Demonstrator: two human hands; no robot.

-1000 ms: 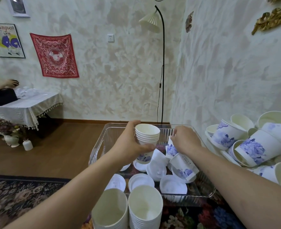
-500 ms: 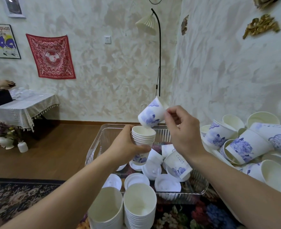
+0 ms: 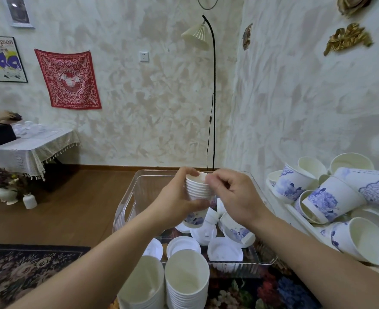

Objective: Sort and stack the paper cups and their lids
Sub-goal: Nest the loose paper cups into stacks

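Held stack (image 3: 198, 192): a nest of small paper cups is sitting at frame centre, above the clear tray; its long axis is running near vertical, mouths pointing up and tipping slightly toward the upper right.
Look of the stack: white rolled rims are showing as tight rings near the top, and a blue flower print is showing on the lowest cup wall below the fingers.
Left hand (image 3: 177, 200): it is wrapping round the stack from the left, fingers and thumb curled on the cup walls.
Right hand (image 3: 235, 198): it is meeting the stack's top rim from the right, fingertips curled and pinching at the rim; how much it is gripping is partly hidden.
Clear tray (image 3: 126, 214): it is lying under both hands at lower centre, holding loose white lids (image 3: 225, 249) lying flat and a tipped cup (image 3: 237, 231) pointing its mouth down-right.
Near stacks (image 3: 186, 279): two taller stacks of plain white cups are standing upright at the bottom centre, mouths facing up, side by side in front of the tray.
Cup pile (image 3: 331, 199): larger cups with blue flowers are lying jumbled at the right edge, most on their sides with mouths facing various ways.
Background: a floor lamp (image 3: 213, 90) is standing against the wall at upper centre.
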